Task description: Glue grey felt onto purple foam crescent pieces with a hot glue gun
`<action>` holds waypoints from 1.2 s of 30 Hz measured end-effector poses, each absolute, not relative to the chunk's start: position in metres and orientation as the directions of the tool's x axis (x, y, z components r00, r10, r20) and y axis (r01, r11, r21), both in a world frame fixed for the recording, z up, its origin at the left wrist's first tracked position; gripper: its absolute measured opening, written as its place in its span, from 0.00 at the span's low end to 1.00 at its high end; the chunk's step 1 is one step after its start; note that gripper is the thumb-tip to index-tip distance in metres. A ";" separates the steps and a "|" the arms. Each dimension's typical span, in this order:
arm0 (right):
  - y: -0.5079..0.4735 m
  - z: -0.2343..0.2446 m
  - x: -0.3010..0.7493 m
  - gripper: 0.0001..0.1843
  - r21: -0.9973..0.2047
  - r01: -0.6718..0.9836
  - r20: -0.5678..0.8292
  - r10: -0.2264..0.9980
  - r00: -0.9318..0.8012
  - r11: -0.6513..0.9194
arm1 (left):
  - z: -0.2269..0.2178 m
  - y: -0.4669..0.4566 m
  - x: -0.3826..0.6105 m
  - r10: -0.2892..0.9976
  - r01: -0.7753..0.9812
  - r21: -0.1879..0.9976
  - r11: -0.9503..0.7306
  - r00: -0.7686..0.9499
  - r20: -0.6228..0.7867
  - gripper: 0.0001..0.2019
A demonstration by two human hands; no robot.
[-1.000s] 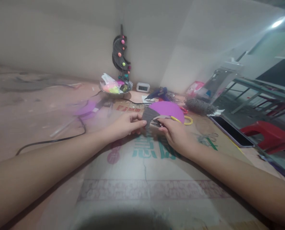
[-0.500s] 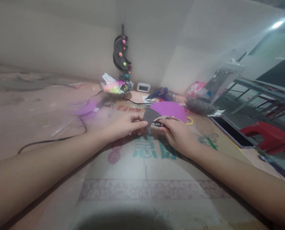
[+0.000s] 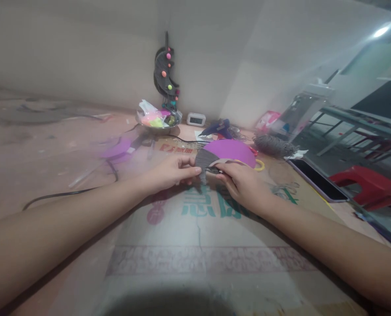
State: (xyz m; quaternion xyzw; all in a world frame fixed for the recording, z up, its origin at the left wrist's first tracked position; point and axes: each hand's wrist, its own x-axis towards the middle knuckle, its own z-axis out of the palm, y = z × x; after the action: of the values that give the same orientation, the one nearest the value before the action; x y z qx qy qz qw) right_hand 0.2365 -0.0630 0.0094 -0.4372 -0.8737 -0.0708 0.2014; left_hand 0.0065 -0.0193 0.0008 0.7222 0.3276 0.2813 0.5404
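Between both hands is a curved crescent piece point(image 3: 204, 161), its left part wrapped in grey yarn and its right part showing bare pale card. My left hand point(image 3: 173, 174) pinches the wrapped end between thumb and fingers. My right hand point(image 3: 246, 181) is closed on the piece near where the wrapping stops; a dark strand or bundle shows at its fingertips, too small to make out. Just behind lies a purple round sheet point(image 3: 233, 150), partly covered by the crescent and the right hand. A yellow loop handle point(image 3: 260, 165) peeks out at its right edge.
A printed cardboard sheet point(image 3: 156, 259) covers the table before me. Behind stand a bowl point(image 3: 159, 126) of colourful bits, a small clock point(image 3: 196, 119) and a blue glue gun point(image 3: 219, 128). Grey yarn point(image 3: 270, 145) and a phone point(image 3: 317, 179) lie right. A black cable point(image 3: 60, 196) runs left.
The view has shifted very slightly. Both hands keep their hold on the crescent piece, with hardly any movement of the fingers.
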 end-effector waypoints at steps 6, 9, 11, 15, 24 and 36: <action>-0.062 0.010 0.236 0.16 -0.073 0.796 0.399 0.749 -0.529 0.601 | 0.002 -0.021 0.006 0.782 0.171 0.966 -0.195 0.622 0.048 0.13; -0.062 0.010 0.236 0.15 -0.083 0.796 0.394 0.754 -0.526 0.599 | 0.003 -0.022 0.006 0.783 0.170 0.967 -0.191 0.620 0.046 0.13; -0.062 0.010 0.236 0.16 -0.082 0.799 0.389 0.757 -0.524 0.595 | 0.004 -0.022 0.007 0.786 0.173 0.967 -0.188 0.616 0.042 0.13; -0.062 0.011 0.235 0.16 -0.068 0.801 0.390 0.755 -0.527 0.595 | 0.006 -0.023 0.008 0.792 0.196 0.963 -0.188 0.609 0.031 0.12; -0.060 0.006 0.238 0.14 -0.148 0.745 0.512 0.694 -0.506 0.651 | 0.006 -0.024 0.009 0.807 0.194 0.960 -0.202 0.589 0.050 0.11; -0.058 0.004 0.241 0.13 -0.104 0.772 0.475 0.713 -0.515 0.627 | 0.002 -0.021 0.009 0.797 0.175 0.964 -0.200 0.602 0.056 0.13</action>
State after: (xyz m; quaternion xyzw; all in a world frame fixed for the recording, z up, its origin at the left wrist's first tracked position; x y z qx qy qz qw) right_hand 0.2406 -0.0581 0.0041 -0.4276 -0.8684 -0.0599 0.2439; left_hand 0.0085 -0.0209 0.0024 0.7180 0.3383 0.2909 0.5342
